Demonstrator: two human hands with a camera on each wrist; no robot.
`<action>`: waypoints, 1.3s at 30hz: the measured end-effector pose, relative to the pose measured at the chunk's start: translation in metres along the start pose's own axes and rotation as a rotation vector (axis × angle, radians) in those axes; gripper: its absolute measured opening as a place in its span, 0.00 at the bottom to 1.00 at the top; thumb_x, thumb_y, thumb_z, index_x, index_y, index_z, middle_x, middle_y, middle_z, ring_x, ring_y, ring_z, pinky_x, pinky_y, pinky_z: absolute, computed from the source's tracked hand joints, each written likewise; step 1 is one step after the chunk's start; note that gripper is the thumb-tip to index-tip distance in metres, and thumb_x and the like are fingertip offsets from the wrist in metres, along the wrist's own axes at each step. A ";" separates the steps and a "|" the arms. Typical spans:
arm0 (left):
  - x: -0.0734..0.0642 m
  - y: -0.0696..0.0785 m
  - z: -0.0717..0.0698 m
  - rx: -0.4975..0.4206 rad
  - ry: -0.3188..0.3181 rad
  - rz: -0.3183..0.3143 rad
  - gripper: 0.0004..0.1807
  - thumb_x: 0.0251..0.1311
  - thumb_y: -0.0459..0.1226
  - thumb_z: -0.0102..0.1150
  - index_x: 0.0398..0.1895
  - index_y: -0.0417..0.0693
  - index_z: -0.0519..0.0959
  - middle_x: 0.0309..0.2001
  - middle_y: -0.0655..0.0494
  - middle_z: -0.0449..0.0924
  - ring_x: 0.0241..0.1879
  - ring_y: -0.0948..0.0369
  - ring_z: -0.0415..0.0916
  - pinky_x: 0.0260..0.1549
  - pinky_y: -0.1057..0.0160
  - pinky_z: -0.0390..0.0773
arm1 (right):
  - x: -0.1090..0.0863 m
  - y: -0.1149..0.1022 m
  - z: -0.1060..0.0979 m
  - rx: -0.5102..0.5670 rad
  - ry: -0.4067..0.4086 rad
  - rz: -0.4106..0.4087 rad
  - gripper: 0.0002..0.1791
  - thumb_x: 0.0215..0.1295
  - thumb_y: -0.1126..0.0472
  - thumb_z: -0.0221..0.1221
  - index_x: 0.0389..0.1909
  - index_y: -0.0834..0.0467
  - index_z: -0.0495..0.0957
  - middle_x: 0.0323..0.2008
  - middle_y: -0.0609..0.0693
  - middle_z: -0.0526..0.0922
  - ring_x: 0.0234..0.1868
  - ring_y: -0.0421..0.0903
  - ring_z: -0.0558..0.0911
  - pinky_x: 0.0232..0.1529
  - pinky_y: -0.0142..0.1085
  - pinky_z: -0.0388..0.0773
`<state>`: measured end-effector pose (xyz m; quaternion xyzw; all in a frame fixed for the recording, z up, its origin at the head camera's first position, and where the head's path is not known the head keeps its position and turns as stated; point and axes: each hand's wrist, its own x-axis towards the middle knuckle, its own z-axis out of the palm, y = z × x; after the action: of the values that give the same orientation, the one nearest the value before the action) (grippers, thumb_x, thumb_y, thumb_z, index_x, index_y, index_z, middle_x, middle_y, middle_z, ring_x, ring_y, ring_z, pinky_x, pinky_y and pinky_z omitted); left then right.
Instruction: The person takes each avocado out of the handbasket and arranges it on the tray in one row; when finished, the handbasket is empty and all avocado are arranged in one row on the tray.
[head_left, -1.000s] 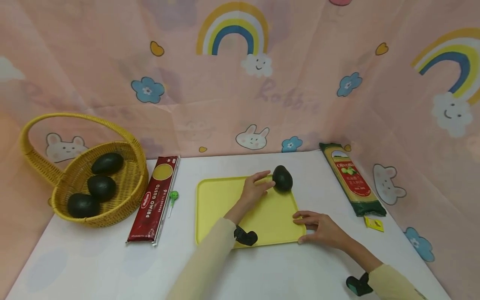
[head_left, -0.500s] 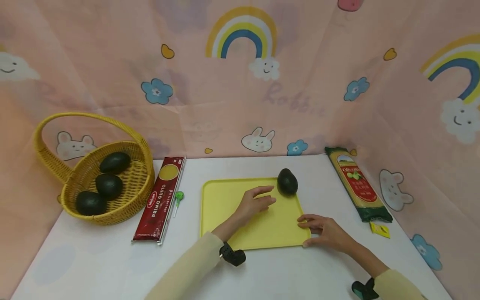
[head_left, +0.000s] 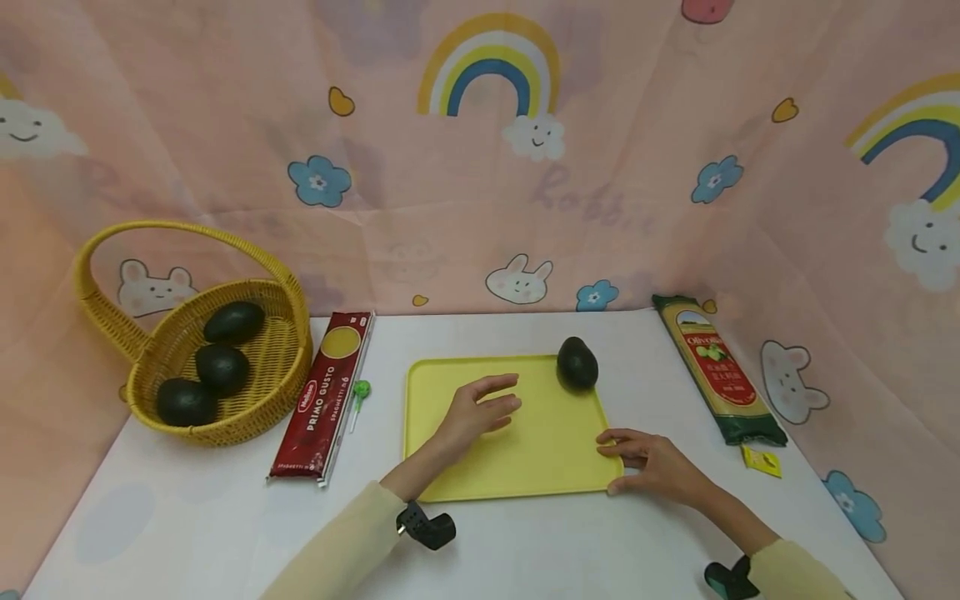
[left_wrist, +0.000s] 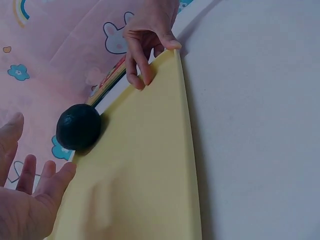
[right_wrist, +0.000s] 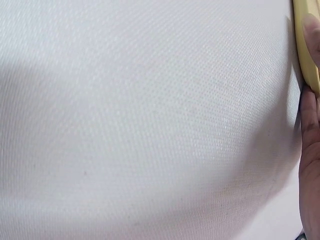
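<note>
Gripping the yellow tray [head_left: 551, 454] by its near right corner with my right hand [head_left: 658, 471], left hand [head_left: 467, 419] empty above it, I should hold steady, lest the avocado [head_left: 577, 364] on its far right corner roll.

I am seeing one pink printed fabric backdrop [head_left: 232, 125], lightly creased, walling the back and both sides. On it I am listing arched rainbows [head_left: 489, 52], smiling white clouds [head_left: 534, 137], blue flowers [head_left: 320, 181], yellow-orange hearts [head_left: 341, 102] and one long-eared rabbit head [head_left: 519, 283]. Below, one white, fine-textured tabletop [head_left: 202, 542] is meeting the rear panel; soft light is falling across it.
</note>
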<state>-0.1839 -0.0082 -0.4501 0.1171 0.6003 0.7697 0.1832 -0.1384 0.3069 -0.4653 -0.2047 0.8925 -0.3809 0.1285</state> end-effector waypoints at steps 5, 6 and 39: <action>-0.012 0.008 -0.016 0.017 0.016 0.012 0.25 0.64 0.32 0.58 0.64 0.36 0.69 0.65 0.36 0.63 0.60 0.48 0.70 0.54 0.49 0.74 | 0.000 0.001 0.000 0.026 0.000 0.007 0.27 0.50 0.56 0.71 0.50 0.66 0.81 0.57 0.61 0.76 0.61 0.64 0.69 0.52 0.39 0.77; -0.014 0.009 -0.019 0.021 0.021 0.019 0.25 0.64 0.32 0.58 0.64 0.36 0.69 0.65 0.35 0.63 0.61 0.46 0.69 0.54 0.49 0.74 | 0.000 0.001 0.000 0.027 0.001 0.008 0.27 0.50 0.56 0.71 0.50 0.65 0.81 0.57 0.61 0.76 0.61 0.64 0.69 0.52 0.39 0.77; -0.139 0.093 -0.162 0.172 0.452 0.153 0.25 0.63 0.37 0.61 0.63 0.46 0.72 0.53 0.60 0.75 0.48 0.68 0.78 0.44 0.65 0.79 | -0.001 0.005 0.000 0.055 0.005 -0.036 0.27 0.50 0.56 0.71 0.50 0.65 0.81 0.56 0.61 0.76 0.60 0.33 0.69 0.51 0.31 0.77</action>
<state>-0.1362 -0.2294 -0.3957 0.0023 0.6788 0.7339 -0.0253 -0.1385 0.3107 -0.4689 -0.2161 0.8781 -0.4082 0.1251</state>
